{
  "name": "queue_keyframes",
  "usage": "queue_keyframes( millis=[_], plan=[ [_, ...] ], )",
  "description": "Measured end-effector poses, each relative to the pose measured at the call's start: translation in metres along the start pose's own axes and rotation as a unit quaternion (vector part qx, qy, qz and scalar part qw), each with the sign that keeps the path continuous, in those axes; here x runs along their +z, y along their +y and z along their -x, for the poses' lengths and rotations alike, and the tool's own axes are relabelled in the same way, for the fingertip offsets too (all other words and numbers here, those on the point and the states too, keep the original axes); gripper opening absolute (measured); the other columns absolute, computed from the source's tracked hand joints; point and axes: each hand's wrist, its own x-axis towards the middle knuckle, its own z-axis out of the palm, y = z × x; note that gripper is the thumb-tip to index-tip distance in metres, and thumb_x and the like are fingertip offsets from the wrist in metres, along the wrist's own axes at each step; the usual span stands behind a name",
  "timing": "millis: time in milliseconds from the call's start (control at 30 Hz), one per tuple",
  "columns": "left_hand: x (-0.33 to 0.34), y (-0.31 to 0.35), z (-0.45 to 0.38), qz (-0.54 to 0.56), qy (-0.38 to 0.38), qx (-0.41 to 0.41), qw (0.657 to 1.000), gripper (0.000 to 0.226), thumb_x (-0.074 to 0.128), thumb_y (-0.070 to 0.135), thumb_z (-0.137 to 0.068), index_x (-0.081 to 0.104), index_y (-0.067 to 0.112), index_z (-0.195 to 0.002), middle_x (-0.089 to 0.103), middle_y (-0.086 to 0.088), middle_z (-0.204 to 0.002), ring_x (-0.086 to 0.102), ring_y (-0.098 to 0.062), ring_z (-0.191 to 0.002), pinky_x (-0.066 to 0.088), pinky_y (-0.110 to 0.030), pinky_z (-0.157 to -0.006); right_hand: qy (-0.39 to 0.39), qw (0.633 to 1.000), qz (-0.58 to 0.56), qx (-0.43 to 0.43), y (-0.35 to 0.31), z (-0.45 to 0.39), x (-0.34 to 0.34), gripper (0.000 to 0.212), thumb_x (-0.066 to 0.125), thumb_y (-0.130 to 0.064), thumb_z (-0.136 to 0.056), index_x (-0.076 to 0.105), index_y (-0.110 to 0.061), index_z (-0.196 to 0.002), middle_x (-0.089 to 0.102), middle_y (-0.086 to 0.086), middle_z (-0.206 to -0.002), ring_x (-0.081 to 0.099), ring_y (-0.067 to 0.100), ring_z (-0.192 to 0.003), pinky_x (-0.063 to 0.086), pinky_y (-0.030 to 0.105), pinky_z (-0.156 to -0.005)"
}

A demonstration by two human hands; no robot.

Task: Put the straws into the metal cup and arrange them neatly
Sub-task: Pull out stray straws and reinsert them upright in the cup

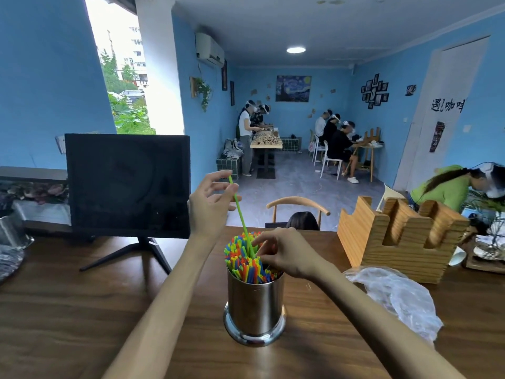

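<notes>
Landmark: metal cup (255,305), upright on the wooden table (68,310), near the table's middle.

Far left of the cup: shiny metal container (12,232) at the table edge, partly cut off. Contents not legible.

Left of the cup and behind it: dark monitor (128,184) on a splayed stand, screen off.

Up-left of the cup: left hand (211,205) raised above the rim, pinching one green straw (240,214) between thumb and fingertips near its top end. Remaining fingers spread loose. Straw slanted, lower end down among the others in the cup.

In the cup: packed bundle of straws (243,259), mixed green, yellow, orange, blue. Tops fanned and uneven, leaning left past the rim.

Directly above the cup's right side: right hand (284,253), fingers curled down into the straw tops, touching them beside the green straw's lower part. Cannot tell whether gripping any single straw or just pressing.

Behind the cup, past the table's far edge: curved wooden chair back (297,205).

Right of the cup: crumpled clear plastic bag (396,294) lying flat on the table.

Right and behind the cup, just beyond the bag: notched wooden rack (396,242).
</notes>
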Motion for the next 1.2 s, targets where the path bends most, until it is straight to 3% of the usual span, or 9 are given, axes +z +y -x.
queue_keyframes(
  millis=[67,167,233,333,500,800,967,1100,1200],
  plan=[
    [0.000,-0.004,0.003,-0.040,-0.036,0.003,0.999,0.021,0.073,0.007,-0.092,0.070,0.021,-0.108,0.070,-0.006,-0.090,0.075,-0.019,-0.069,0.057,-0.026,-0.057,0.008,0.999,-0.043,-0.004,0.004,0.000,-0.007,0.019,0.079,-0.018,-0.084,0.078,-0.020,-0.103,0.078,-0.007,-0.085,0.072,0.005,-0.081,0.059,0.028,-0.080],
    [0.000,-0.013,0.013,-0.094,-0.098,-0.029,0.990,0.020,0.077,0.010,-0.089,0.070,0.022,-0.103,0.069,-0.005,-0.090,0.071,-0.009,-0.065,0.059,-0.027,-0.058,0.125,0.987,-0.096,0.040,0.017,-0.008,-0.015,0.007,0.077,-0.021,-0.090,0.078,-0.025,-0.095,0.076,-0.011,-0.086,0.070,0.005,-0.082,0.056,0.026,-0.077],
    [0.000,-0.025,0.020,-0.158,-0.134,-0.040,0.978,0.020,0.082,0.018,-0.085,0.071,0.026,-0.099,0.071,0.001,-0.088,0.070,-0.006,-0.069,0.061,-0.028,-0.067,0.189,0.973,-0.085,0.100,0.028,-0.015,-0.015,0.006,0.072,-0.023,-0.093,0.075,-0.025,-0.098,0.074,-0.012,-0.092,0.067,0.004,-0.085,0.052,0.023,-0.075],
    [-0.004,-0.038,0.028,-0.243,-0.195,-0.050,0.949,0.020,0.087,0.027,-0.079,0.072,0.029,-0.092,0.073,0.009,-0.081,0.067,0.003,-0.077,0.055,-0.024,-0.081,0.142,0.972,-0.067,0.175,0.043,-0.022,-0.008,0.023,0.066,-0.032,-0.098,0.072,-0.017,-0.113,0.072,-0.005,-0.105,0.065,0.008,-0.096,0.050,0.021,-0.081],
    [-0.006,-0.036,0.031,-0.310,-0.259,-0.046,0.914,0.015,0.087,0.029,-0.077,0.077,0.021,-0.085,0.064,0.020,-0.079,0.059,0.008,-0.079,0.042,-0.009,-0.069,0.062,0.975,-0.075,0.201,0.050,-0.030,0.002,0.041,0.061,-0.050,-0.096,0.075,-0.014,-0.111,0.074,-0.001,-0.108,0.067,0.013,-0.102,0.056,0.037,-0.093],
    [-0.009,-0.039,0.027,-0.310,-0.287,-0.046,0.905,0.011,0.087,0.029,-0.078,0.079,0.022,-0.082,0.065,0.018,-0.084,0.060,0.001,-0.085,0.046,-0.013,-0.073,0.050,0.970,-0.120,0.206,0.041,-0.038,-0.001,0.026,0.073,-0.037,-0.090,0.076,-0.014,-0.080,0.071,-0.005,-0.073,0.062,0.008,-0.076,0.049,0.030,-0.073],
    [-0.010,-0.043,0.026,-0.300,-0.293,-0.056,0.906,0.012,0.086,0.030,-0.079,0.079,0.022,-0.084,0.066,0.017,-0.088,0.062,-0.002,-0.089,0.047,-0.015,-0.074,0.033,0.971,-0.122,0.203,0.041,-0.041,-0.004,0.020,0.073,-0.029,-0.090,0.077,-0.011,-0.084,0.074,0.000,-0.080,0.067,0.012,-0.082,0.056,0.034,-0.080],
    [-0.009,-0.042,0.025,-0.291,-0.292,-0.052,0.909,0.012,0.081,0.039,-0.083,0.079,0.029,-0.089,0.067,0.018,-0.090,0.061,0.001,-0.087,0.045,-0.013,-0.072,0.091,0.975,-0.098,0.175,0.039,-0.043,-0.016,0.015,0.072,-0.033,-0.091,0.077,-0.019,-0.086,0.076,-0.003,-0.090,0.069,0.010,-0.087,0.058,0.035,-0.084],
    [-0.008,-0.044,0.024,-0.243,-0.273,-0.052,0.929,0.018,0.077,0.039,-0.088,0.071,0.042,-0.105,0.069,0.009,-0.089,0.061,0.002,-0.079,0.046,-0.013,-0.069,0.184,0.969,-0.110,0.121,0.018,-0.044,-0.039,0.016,0.068,-0.030,-0.096,0.075,-0.017,-0.091,0.075,0.008,-0.086,0.059,0.003,-0.057,0.049,0.023,-0.055]
  ],
)
